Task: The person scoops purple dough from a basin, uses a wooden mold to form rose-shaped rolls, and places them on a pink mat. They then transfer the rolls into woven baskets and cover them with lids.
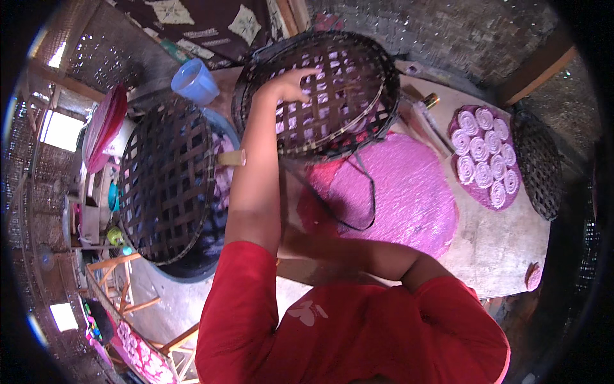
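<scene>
My left hand (291, 88) reaches forward over a dark woven lattice tray (345, 109), its fingers apart and touching or just above the slats. Pink-white pieces show through the gaps of the tray, which sits over a dark basket. A thin dark strap (371, 198) hangs from it across a large round pink sheet-like layer (403, 192) on the table. My right forearm (358, 256) crosses leftward and passes behind my left arm; the right hand is hidden there. Beside my left forearm, a short bamboo tube (230, 157) juts out.
Another oval lattice tray (167, 182) leans over a blue tub (214, 265) at left. A blue plastic cup (195, 82) stands behind it. At right, several pale spiral coils (478, 148) lie on a pink mat on the wooden table (499, 246), beside a dark woven tray (537, 166).
</scene>
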`<state>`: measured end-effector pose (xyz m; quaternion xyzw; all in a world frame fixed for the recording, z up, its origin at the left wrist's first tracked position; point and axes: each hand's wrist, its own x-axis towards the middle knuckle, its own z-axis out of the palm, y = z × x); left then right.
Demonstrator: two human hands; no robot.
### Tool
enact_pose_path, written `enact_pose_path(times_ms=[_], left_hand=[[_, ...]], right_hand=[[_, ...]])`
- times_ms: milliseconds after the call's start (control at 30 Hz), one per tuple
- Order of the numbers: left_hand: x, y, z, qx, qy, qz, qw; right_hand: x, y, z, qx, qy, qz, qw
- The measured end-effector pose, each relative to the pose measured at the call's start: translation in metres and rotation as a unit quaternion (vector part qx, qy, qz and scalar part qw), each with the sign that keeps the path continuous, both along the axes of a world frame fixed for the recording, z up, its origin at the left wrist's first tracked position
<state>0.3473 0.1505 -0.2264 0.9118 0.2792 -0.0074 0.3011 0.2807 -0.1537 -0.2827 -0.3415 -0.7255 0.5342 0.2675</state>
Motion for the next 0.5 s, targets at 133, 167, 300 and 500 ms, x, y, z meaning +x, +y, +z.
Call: enact_pose_path(times_ms=[133,167,300,500], left_hand=[[0.001,-0.008,0.005,0.003,0.013,0.02,1.0],[0.0,-0.009,0.007,-0.007,0.01,0.021,1.0],[-0.004,-0.008,0.014,-0.045,-0.018,0.04,0.998],[-0.012,-0.003,0.019,-0.045,-0.06,0.041,0.996]], right_hand=[[0.017,0.001,-0.004,0.048,0.005,-0.017,0.999],[0.03,0.005,-0.005,0.09,-0.021,-0.031,0.995],[0.159,0.035,0.018,0.067,-0.156,-0.119,0.978],[0.356,0.121,0.073,0.183,-0.439,-0.521,0.709]])
